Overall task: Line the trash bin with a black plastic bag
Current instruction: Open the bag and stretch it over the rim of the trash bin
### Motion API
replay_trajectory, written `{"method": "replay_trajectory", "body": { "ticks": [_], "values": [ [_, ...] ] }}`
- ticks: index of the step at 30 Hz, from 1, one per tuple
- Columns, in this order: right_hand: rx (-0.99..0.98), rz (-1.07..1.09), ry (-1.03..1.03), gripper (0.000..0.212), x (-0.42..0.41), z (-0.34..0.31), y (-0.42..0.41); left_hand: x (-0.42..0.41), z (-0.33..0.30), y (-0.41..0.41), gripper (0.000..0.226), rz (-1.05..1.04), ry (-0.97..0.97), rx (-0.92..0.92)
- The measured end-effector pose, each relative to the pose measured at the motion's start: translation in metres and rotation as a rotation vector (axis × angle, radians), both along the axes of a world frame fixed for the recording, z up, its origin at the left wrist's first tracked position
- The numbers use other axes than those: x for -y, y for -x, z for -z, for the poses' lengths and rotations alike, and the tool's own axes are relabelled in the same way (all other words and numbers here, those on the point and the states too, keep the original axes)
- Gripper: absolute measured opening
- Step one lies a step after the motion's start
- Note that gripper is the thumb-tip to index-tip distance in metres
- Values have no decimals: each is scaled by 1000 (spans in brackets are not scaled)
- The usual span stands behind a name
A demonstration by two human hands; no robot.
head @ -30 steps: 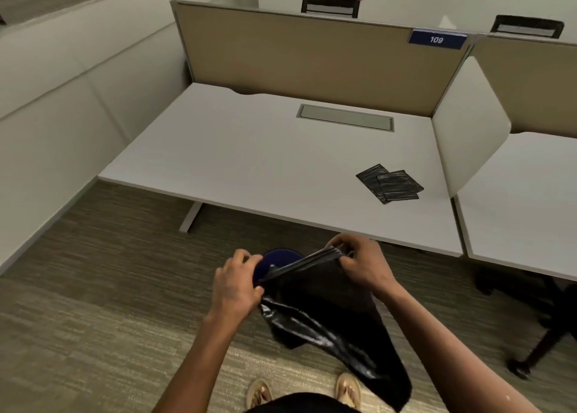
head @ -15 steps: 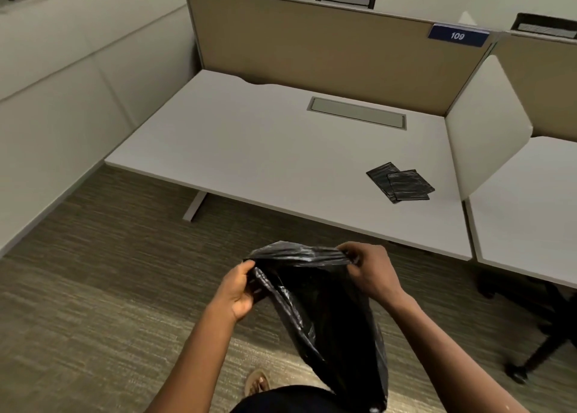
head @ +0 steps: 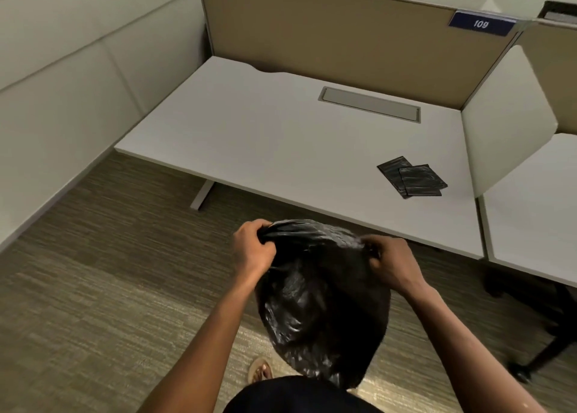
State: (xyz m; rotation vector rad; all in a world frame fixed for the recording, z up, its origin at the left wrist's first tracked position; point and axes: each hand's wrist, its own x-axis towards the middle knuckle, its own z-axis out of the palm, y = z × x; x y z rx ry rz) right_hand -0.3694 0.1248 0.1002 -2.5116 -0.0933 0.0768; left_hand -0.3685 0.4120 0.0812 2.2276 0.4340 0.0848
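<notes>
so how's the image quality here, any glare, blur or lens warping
Head view: wide-angle warping bends the desk edges and the partition; soft glare patches shine on the crinkled black bag held by the left hand and right hand; the 109 sign is slightly smeared; a bright band of light crosses the carpet near the feet; lighting is otherwise even and dim.

Soft, even indoor light, faint sheen on the black bag point(head: 321, 303), wide-angle bending at edges.

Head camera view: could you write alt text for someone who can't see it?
Two hands, left hand and right hand, hold a black plastic bag open by its rim above carpet. Beyond, a white desk carries folded black bags.
</notes>
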Motion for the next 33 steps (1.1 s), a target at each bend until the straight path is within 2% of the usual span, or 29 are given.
{"method": "replay_trajectory", "body": {
  "ticks": [4,8,9,11,13,14,15,17,19,21,22,24,25,27,28,30,33],
  "values": [
    [47,91,-67,52,2,-3,-4,8,-11,-12,43,72,-88,34],
    [-81,95,113,48,12,-7,-14,7,-15,-19,41,133,-78,-30],
    [-118,57,194,54,15,-10,-14,8,-17,-18,42,177,-73,-29],
    [-171,-95,298,80,14,-18,-11,10,-24,-18,43,251,-31,-17],
    [-137,-188,237,104,-3,-24,-7,13,-30,-18,46,366,19,-29],
    [-90,-200,186,107,-16,-26,-5,14,-33,-17,47,446,40,-46],
    [-39,-215,157,101,-30,-25,-4,17,-35,-18,49,524,67,-67],
    [65,-255,164,70,-53,-20,-7,19,-37,-19,54,631,101,-89],
    [101,-225,164,42,-62,-14,-12,17,-31,-18,69,637,1,-75],
    [112,-130,115,32,-63,-13,-17,9,-17,-14,86,547,-223,-116],
    [136,-92,83,31,-63,-13,-19,5,-7,-9,88,485,-335,-165],
    [179,-37,46,32,-62,-15,-22,-2,18,6,73,369,-433,-286],
    [184,-22,53,33,-61,-15,-24,-5,31,14,55,310,-386,-356],
    [129,-12,99,31,-55,-11,-29,-9,51,31,13,175,-166,-472],
    [71,-17,129,29,-52,-7,-32,-11,59,38,13,112,-21,-497],
    [-50,-40,185,29,-46,1,-37,-18,71,45,28,0,239,-523],
    [-38,4,157,31,-38,1,-45,-24,59,39,19,-53,409,-449]
  ]
}}
